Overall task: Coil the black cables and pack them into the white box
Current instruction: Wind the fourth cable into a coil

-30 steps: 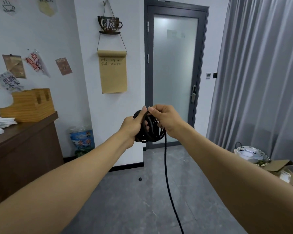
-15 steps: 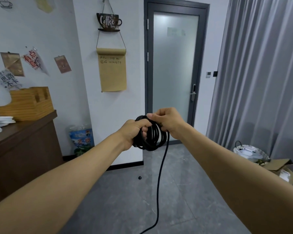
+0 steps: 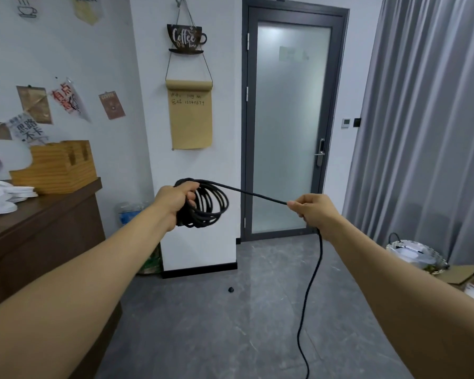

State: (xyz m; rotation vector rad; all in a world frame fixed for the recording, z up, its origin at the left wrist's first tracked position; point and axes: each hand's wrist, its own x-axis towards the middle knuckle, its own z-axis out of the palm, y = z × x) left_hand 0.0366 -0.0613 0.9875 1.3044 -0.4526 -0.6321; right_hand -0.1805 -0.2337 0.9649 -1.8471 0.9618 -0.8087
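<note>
My left hand (image 3: 175,199) grips a coil of black cable (image 3: 211,206) with several loops, held up at chest height in front of the white wall. One strand runs taut from the coil to my right hand (image 3: 312,210), which pinches it out to the right. Below my right hand the loose cable (image 3: 309,291) hangs down to the grey floor and leaves the frame at the bottom. No white box is in view.
A dark wooden counter (image 3: 39,214) with a wooden organiser (image 3: 58,168) and white dishes stands at the left. A frosted glass door (image 3: 288,127) is ahead, grey curtains at the right. An open cardboard box (image 3: 468,280) and a metal basket (image 3: 413,253) sit at the right floor. A small black object (image 3: 231,289) lies on the floor.
My right hand has left the coil and slid right along the cable, drawing a straight strand out between my hands. The coil stays in my left hand, which has shifted slightly left.
</note>
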